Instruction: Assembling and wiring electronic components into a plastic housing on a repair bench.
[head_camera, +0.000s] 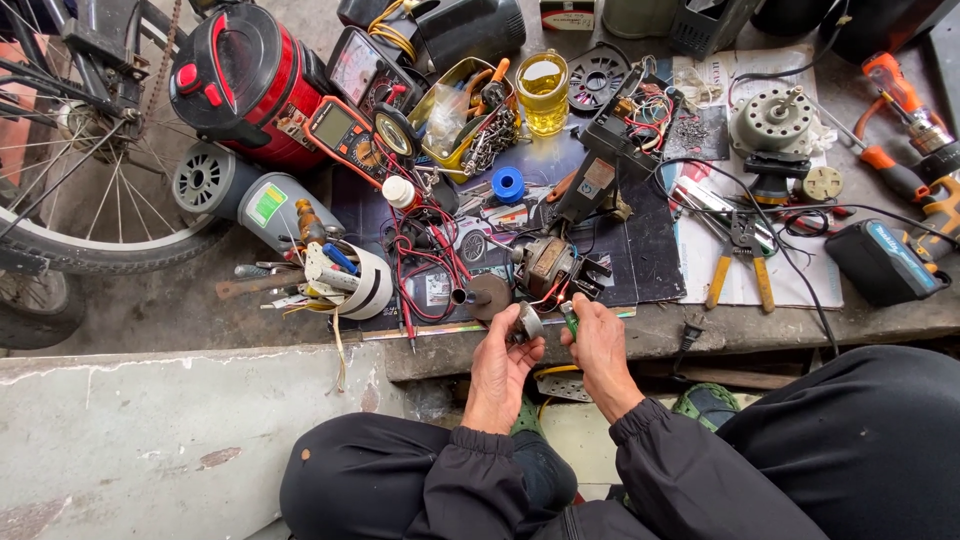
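Just in front of a small electric motor (545, 268) on a cluttered worktop (700, 325), the left hand (497, 370) pinches a small metal part (529, 321), the right hand (600, 345) grips a green-handled tool (569, 318); a slip could drop the part into the clutter.
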